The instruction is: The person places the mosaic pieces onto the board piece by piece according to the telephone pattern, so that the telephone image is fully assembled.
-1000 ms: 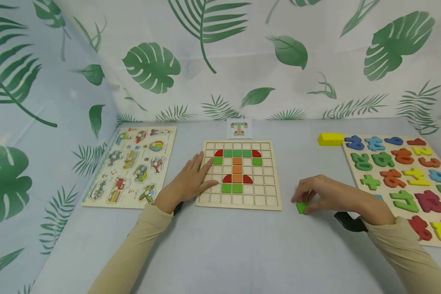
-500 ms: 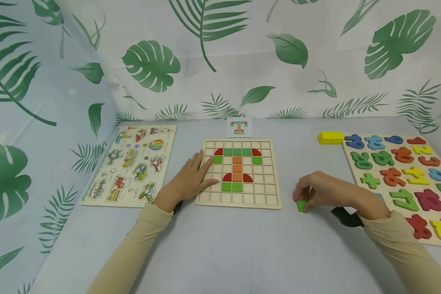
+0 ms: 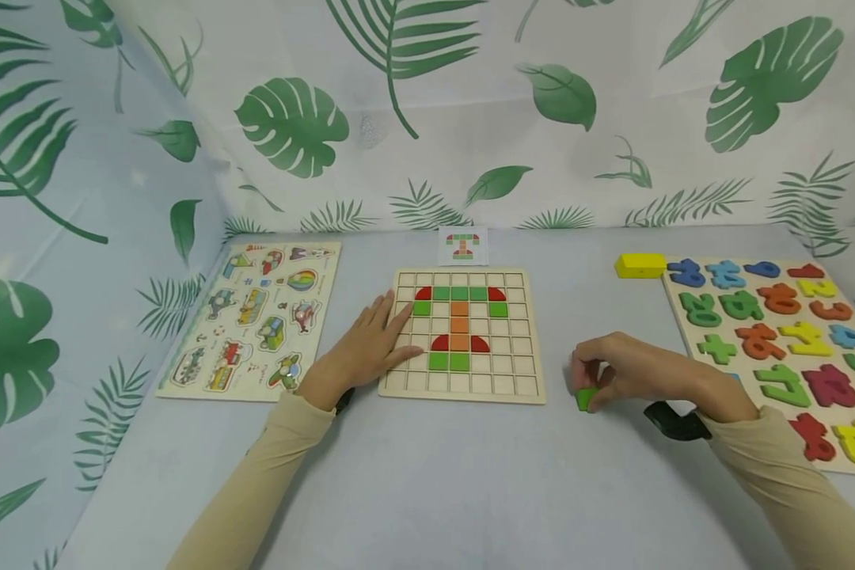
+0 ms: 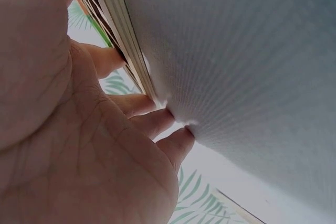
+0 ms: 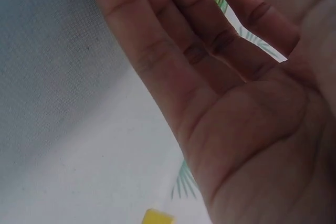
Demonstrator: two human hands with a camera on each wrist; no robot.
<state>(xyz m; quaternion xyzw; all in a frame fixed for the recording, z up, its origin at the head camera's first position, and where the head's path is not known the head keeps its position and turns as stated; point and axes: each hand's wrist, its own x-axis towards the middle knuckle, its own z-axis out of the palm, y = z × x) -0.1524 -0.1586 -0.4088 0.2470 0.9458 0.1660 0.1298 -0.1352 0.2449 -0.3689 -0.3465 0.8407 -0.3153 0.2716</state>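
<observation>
In the head view a wooden grid board [image 3: 495, 386] lies mid-table, with red quarter-round, green and orange square tiles set in a T-like pattern. My left hand [image 3: 359, 348] rests with spread fingers on its left edge; the left wrist view shows fingertips [image 4: 181, 140] at the board's side and on the cloth. To the right of the board, my right hand [image 3: 630, 368] pinches a small green square tile [image 3: 584, 398] between thumb and fingers, low over the table. Most of that tile is hidden by the fingers, and only a sliver of green shows in the right wrist view.
A small pattern card [image 3: 463, 246] lies behind the board. At left is a picture puzzle board [image 3: 185, 332]; at right, a number puzzle board [image 3: 691, 336] with coloured digits. A yellow block [image 3: 640, 266] sits at that board's far corner. Leaf-printed cloth [image 3: 456, 119] walls the back.
The right hand and its green tile have shifted very slightly, and the tile looks a little more turned in the fingers. The left hand stays put on the board.
</observation>
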